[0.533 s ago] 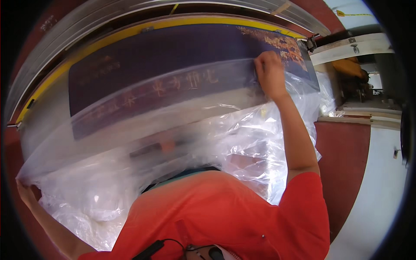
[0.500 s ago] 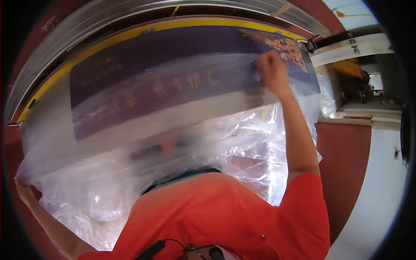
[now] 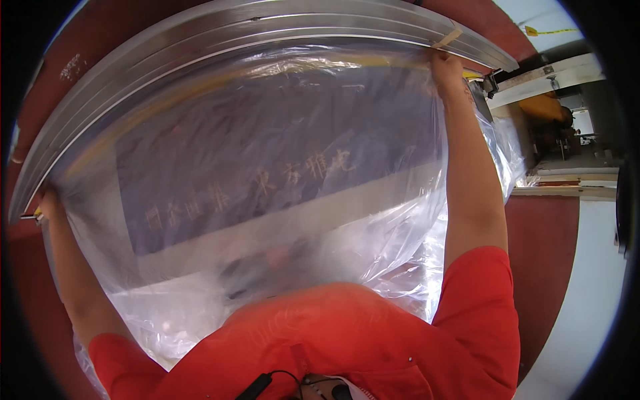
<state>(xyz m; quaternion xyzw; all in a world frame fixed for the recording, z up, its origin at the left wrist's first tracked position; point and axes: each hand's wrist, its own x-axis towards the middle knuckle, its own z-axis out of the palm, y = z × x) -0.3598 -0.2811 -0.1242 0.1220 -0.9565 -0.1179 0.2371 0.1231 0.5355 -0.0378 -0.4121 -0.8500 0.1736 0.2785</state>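
A clear plastic sheet [image 3: 280, 127] stretches between my hands and lies over a dark blue panel with golden characters [image 3: 240, 143], veiling it. At the far left, my left hand [image 3: 51, 202] is closed on the sheet's corner, close to the end of a ribbed metal rail [image 3: 200, 57]. My right hand [image 3: 448, 69], reaching to the far right, pinches the sheet's far edge just under the same rail. The fingertips of both hands are partly hidden. Toward my body the sheet falls in loose, shiny folds.
Beneath the sheet, a yellow strip [image 3: 160, 107] runs along the far edge, and a pale surface borders the panel. A tan strip [image 3: 447, 38] crosses the rail near my right hand. Reddish-brown floor [image 3: 543, 247] shows at right, beside an opening with equipment [image 3: 563, 127].
Both hands have moved away from my body to the rail, drawing the sheet over the panel's far part and the yellow strip. The metal rail now appears nearer and larger.
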